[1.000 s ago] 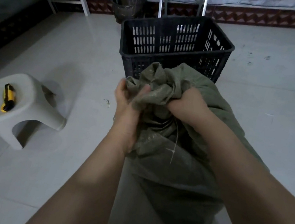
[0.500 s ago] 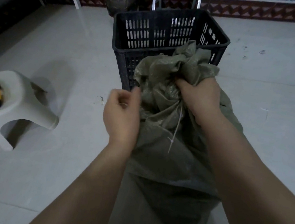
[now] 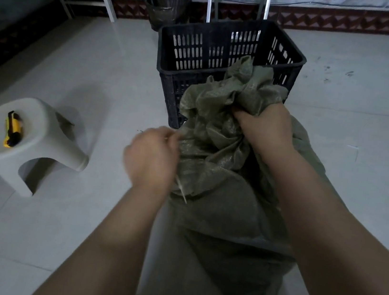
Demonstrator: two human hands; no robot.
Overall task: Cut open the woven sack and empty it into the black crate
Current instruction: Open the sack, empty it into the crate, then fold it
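While the woven sack (image 3: 218, 200) stands mid-frame against the black crate (image 3: 229, 54), the right hand (image 3: 264, 124) clenches its bunched neck and the left hand (image 3: 152, 159) pinches a pale tie (image 3: 182, 192) beside it. At left, a yellow utility knife (image 3: 12, 129) lies on a grey stool (image 3: 31, 147).

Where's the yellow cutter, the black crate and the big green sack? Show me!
yellow cutter (image 3: 12, 132): head view, middle of its yellow body, lying on the stool.
black crate (image 3: 168, 43): head view, left rim corner.
green sack (image 3: 221, 201): head view, the bulging front below the tied neck.
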